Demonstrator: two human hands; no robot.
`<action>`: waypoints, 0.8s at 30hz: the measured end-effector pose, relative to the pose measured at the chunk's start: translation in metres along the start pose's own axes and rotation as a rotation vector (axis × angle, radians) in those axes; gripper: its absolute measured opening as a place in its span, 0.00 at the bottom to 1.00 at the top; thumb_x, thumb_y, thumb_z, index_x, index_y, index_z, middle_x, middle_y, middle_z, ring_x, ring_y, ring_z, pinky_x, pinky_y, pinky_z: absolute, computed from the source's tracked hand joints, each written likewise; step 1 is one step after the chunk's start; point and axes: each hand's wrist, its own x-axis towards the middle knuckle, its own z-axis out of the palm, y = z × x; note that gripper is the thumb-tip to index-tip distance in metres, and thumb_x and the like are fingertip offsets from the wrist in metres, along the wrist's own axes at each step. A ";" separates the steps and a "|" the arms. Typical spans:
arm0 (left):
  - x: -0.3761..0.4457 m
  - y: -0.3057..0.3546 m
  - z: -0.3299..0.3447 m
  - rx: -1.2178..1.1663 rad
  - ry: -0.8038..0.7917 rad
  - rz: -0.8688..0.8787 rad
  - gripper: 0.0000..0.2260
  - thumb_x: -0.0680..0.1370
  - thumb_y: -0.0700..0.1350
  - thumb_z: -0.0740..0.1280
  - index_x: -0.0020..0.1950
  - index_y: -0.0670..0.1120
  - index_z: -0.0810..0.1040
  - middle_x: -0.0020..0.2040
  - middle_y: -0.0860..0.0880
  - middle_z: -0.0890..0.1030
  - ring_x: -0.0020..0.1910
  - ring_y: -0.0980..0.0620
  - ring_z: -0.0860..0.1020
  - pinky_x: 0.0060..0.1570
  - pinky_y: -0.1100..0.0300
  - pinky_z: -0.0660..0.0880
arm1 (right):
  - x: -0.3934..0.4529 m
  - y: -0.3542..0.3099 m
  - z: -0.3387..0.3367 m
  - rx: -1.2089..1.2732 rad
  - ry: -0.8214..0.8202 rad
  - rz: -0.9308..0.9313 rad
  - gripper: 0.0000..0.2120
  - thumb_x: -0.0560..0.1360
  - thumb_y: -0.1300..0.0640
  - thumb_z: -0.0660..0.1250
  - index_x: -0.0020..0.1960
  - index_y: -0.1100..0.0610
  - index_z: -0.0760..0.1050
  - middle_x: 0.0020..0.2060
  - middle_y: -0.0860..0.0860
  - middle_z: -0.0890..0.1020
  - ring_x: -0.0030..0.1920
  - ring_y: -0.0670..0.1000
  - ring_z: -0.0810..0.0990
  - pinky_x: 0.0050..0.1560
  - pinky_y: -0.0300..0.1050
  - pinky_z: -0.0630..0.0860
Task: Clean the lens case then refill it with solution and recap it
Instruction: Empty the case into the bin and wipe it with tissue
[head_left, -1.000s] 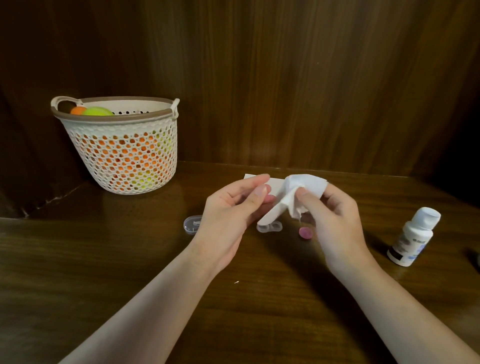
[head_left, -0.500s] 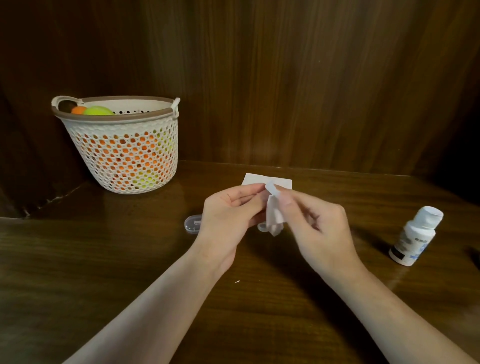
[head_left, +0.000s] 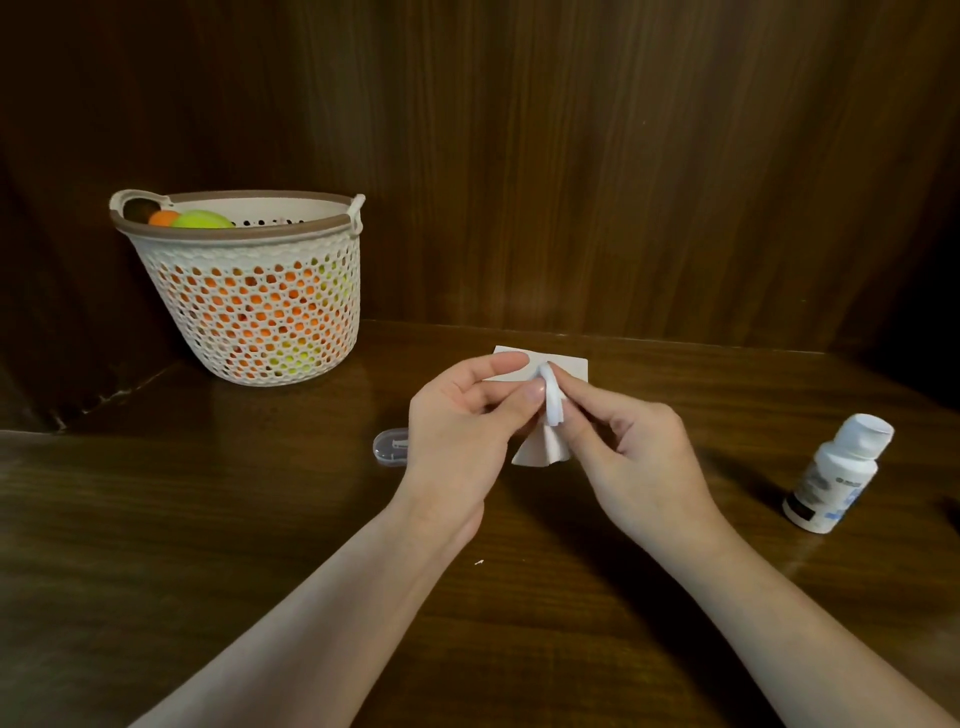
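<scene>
**A:** What has changed since half a second ago?

**B:** The tissue (head_left: 549, 410) has been gathered tighter. Its top is now a small wad pinched between both hands, with a short skirt hanging below, and the right hand (head_left: 631, 447) has closed in toward the left hand (head_left: 467, 415).

**A:** And the lens case?

**B:** I think it is inside that wad or behind the hanging paper, but I can't see it, so its long axis and which way it points are beyond me. Neither hand is clearly nearer; the wad sits right between their tips, slightly toward the right hand's side.

**A:** The fingers?

**B:** On the left, thumb and forefinger are curled in and clamped on the tissue from the left; the right thumb and forefinger pinch it from the right, and the other right fingers are folded loosely underneath. The tissue itself runs top to bottom, wad up, loose edge down toward the tabletop (head_left: 260, 545).

**A:** What else is out?

**B:** A flat white sheet (head_left: 569, 364) lies just beyond the hands. A small clear container (head_left: 389, 449) sits just left of the left hand. The solution bottle (head_left: 836, 475), cap on, leans well off to the right. A perforated basket (head_left: 249, 291) of coloured balls stands far left.
</scene>
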 end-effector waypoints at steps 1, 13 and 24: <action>0.000 0.000 0.000 -0.018 0.004 -0.007 0.13 0.78 0.40 0.76 0.59 0.54 0.84 0.52 0.52 0.89 0.55 0.54 0.87 0.60 0.49 0.84 | -0.001 0.000 0.000 -0.014 0.011 -0.007 0.18 0.81 0.48 0.69 0.68 0.32 0.74 0.49 0.16 0.78 0.58 0.27 0.77 0.47 0.21 0.74; 0.003 0.003 -0.002 -0.168 -0.139 -0.186 0.08 0.83 0.43 0.69 0.60 0.49 0.86 0.55 0.49 0.89 0.55 0.50 0.88 0.51 0.56 0.85 | -0.003 0.000 -0.003 -0.044 0.062 -0.095 0.19 0.80 0.58 0.73 0.69 0.44 0.81 0.67 0.35 0.81 0.69 0.29 0.73 0.68 0.29 0.71; -0.002 0.006 0.005 -0.141 -0.196 -0.187 0.07 0.85 0.45 0.67 0.56 0.53 0.86 0.52 0.50 0.89 0.53 0.50 0.88 0.49 0.57 0.85 | 0.000 0.001 -0.007 0.150 0.195 0.070 0.07 0.76 0.52 0.79 0.52 0.41 0.89 0.48 0.35 0.88 0.54 0.39 0.86 0.52 0.40 0.84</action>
